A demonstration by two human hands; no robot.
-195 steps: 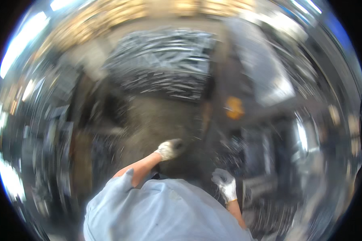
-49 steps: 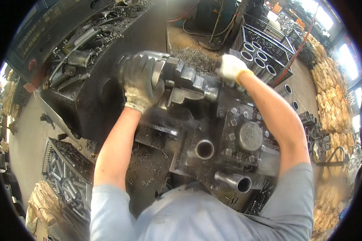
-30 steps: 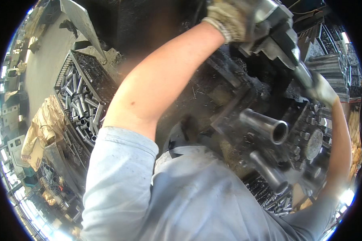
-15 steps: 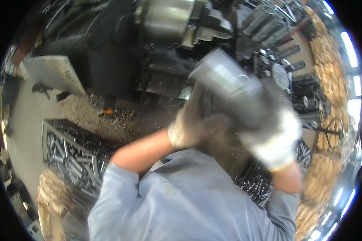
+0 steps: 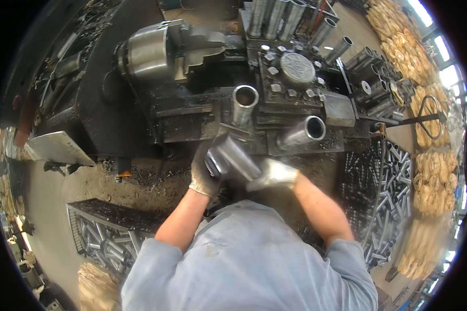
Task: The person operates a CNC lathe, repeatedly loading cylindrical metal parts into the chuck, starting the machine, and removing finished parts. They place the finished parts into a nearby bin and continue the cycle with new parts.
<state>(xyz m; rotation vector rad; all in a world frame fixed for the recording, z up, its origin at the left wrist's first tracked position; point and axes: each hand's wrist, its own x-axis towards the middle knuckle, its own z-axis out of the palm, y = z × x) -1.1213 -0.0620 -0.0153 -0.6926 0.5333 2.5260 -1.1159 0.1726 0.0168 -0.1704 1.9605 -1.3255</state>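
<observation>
A shiny metal tube (image 5: 237, 156) slants between my two gloved hands, its upper end to the left and its lower end to the right. My left hand (image 5: 204, 167), in a darkened glove, is closed around the upper left end. A short bright metal piece (image 5: 216, 161) shows beside that palm; I cannot tell what kind it is. My right hand (image 5: 275, 175), in a paler glove, has its fingers closed at the tube's lower right end. Just beyond my hands, one tube (image 5: 244, 106) stands upright on the machine and another tube (image 5: 302, 132) leans to the right.
A lathe chuck (image 5: 149, 52) with stepped jaws sits at the far left, beside a bolted tool post (image 5: 297, 68). More tubes (image 5: 371, 78) stand at the far right. Bins of metal pieces flank me, a left bin (image 5: 101, 207) and a right bin (image 5: 381, 199). A handle (image 5: 429, 118) juts out at right.
The view has shifted, showing more of the machine on the right. My hands and the held tube, blurred and raised before, are now closer together and steadier, with the tube tilted down rightward.
</observation>
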